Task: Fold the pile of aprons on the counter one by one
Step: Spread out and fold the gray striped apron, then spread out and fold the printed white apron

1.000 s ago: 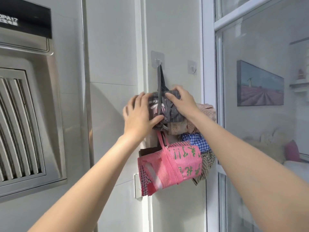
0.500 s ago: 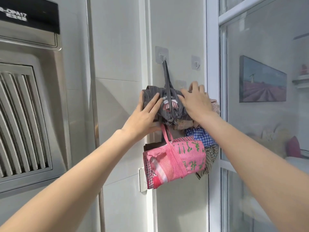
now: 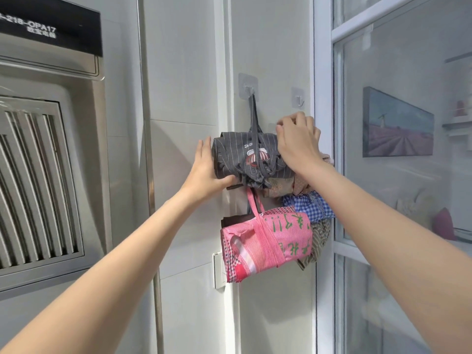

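From the head view, a grey striped apron (image 3: 245,157), rolled into a bundle, hangs by its strap from a wall hook (image 3: 248,89) at 12 o'clock. The left hand (image 3: 208,169) cups its 9 o'clock end with straight fingers; the right hand (image 3: 297,141) curls over its 3 o'clock end. A pink apron (image 3: 268,244) hangs at 6 o'clock.

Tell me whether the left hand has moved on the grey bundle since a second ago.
Yes. The left hand slid leftward from the front of the grey striped apron to its left end.
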Available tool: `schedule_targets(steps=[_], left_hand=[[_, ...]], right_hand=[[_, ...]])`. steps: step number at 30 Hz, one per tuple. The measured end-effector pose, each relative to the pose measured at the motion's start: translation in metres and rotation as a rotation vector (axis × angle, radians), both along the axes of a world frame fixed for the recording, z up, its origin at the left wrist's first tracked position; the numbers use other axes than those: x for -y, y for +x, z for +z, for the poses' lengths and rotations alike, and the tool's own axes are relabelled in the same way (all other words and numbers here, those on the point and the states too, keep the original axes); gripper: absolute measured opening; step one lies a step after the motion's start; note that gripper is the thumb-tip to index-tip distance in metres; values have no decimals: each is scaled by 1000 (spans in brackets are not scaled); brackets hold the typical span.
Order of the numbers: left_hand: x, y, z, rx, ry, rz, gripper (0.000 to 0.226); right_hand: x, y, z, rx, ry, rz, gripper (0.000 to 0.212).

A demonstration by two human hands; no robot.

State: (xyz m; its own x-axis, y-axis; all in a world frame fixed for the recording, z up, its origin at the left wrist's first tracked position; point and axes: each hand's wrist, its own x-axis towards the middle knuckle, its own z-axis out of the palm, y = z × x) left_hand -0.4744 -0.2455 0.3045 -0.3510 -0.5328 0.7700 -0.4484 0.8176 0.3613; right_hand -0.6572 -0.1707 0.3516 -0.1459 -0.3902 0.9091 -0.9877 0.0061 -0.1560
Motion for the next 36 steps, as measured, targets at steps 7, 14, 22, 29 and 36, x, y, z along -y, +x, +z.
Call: schedule_targets(steps=[7,14,22,29,36], left_hand=[[-21,34,-18,-129,-111,102,51],[-65,180,-142,194,187,214,53],[-131,386,-363,540,895,411,34],[-222,455,-470,1140,977,328,72],[-194,480,-447,859,728,626,16]], right_hand=[[-5,94,-4,-217,-25,310,22],[13,260,-152,-242,411,653,23],[-7,402,-376,-401,1329,744,30],[-72,475,-489,-441,1847,745,27],[-100,458,-495,-833,1728,309,32]])
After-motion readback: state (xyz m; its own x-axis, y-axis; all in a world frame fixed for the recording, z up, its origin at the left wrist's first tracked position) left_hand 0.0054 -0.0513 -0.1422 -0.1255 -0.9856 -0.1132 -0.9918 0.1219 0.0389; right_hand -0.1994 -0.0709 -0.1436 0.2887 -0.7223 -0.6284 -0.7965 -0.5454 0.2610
